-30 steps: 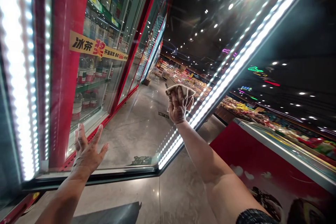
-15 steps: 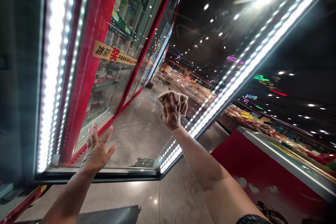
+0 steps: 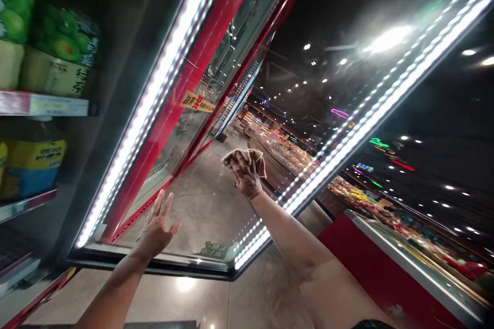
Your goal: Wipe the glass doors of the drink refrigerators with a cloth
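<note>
An open glass cooler door (image 3: 216,216) with lit white LED strips along its edges fills the middle of the view. My right hand (image 3: 245,177) presses a beige cloth (image 3: 247,157) flat against the glass, its fingers closed over the cloth. My left hand (image 3: 158,223) is raised near the lower left part of the glass, fingers spread, holding nothing. Whether its palm touches the glass I cannot tell.
Cooler shelves at the left hold green-labelled bottles (image 3: 57,46) and a yellow-labelled bottle (image 3: 33,164). A red cooler frame (image 3: 193,61) runs along the aisle. A red chest freezer (image 3: 386,267) stands at the right. Shiny floor (image 3: 185,293) lies below.
The view has swung left, bringing the cooler shelves into sight. My right hand with the cloth has slid left and down on the glass. My left hand stays spread.
</note>
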`<act>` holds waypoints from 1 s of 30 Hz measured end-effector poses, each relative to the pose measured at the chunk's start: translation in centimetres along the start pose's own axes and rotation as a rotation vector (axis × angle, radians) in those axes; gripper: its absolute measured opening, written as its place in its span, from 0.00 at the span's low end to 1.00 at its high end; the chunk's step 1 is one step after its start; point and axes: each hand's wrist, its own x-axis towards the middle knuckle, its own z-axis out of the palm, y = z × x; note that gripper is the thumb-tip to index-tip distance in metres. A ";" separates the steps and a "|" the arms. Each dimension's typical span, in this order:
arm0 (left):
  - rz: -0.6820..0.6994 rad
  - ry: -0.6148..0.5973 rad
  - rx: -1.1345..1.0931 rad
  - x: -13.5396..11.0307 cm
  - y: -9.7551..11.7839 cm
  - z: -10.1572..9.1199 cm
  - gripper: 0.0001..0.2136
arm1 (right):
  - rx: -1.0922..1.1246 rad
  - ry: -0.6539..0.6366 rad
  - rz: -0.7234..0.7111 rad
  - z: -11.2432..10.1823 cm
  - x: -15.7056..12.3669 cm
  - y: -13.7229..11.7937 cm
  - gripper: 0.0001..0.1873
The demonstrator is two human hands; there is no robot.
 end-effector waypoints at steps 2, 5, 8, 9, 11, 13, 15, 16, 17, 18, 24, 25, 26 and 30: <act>0.010 0.002 -0.014 0.0 -0.4 0.3 0.39 | -0.019 -0.057 -0.084 -0.6 0.7 0.1 0.22; 0.050 0.065 -0.027 0.0 -1.1 1.2 0.39 | -0.054 0.002 -0.023 -1.7 3.3 0.4 0.23; 0.072 0.113 -0.049 0.1 -1.4 2.3 0.39 | -0.087 0.090 0.095 -1.5 5.2 -1.0 0.24; 0.076 0.119 -0.057 0.1 -1.3 2.6 0.39 | -0.090 0.079 0.088 -1.2 5.3 -1.9 0.24; 0.080 0.116 -0.076 0.1 -1.1 3.0 0.39 | -0.079 -0.009 -0.017 -0.7 4.8 -3.4 0.24; 0.072 0.113 -0.104 0.0 -0.9 3.3 0.39 | -0.057 -0.122 -0.173 -0.6 4.0 -4.2 0.23; 0.068 0.119 -0.138 0.0 -0.7 3.5 0.40 | -0.045 -0.184 -0.281 -1.0 4.0 -4.0 0.24; 0.067 0.116 -0.150 0.0 -0.7 3.5 0.41 | -0.046 -0.183 -0.294 -1.3 4.2 -3.8 0.25; 0.063 0.109 -0.156 0.0 -0.7 3.6 0.41 | -0.050 -0.160 -0.276 -1.6 4.7 -3.5 0.25; 0.053 0.098 -0.153 -0.1 -0.6 3.7 0.42 | -0.058 -0.116 -0.229 -1.8 5.2 -3.3 0.26; -0.014 0.166 0.045 0.0 1.5 3.4 0.39 | -0.038 0.045 -0.035 -0.3 5.9 -5.4 0.25; -0.006 0.206 0.079 0.1 2.0 3.2 0.37 | -0.016 0.008 -0.093 0.0 5.7 -5.8 0.25; 0.003 0.248 0.107 0.3 2.4 2.9 0.35 | 0.005 -0.029 -0.154 0.1 5.5 -6.0 0.25; 0.014 0.387 0.187 1.7 3.5 1.0 0.34 | 0.061 -0.085 -0.252 -0.9 6.4 -5.6 0.25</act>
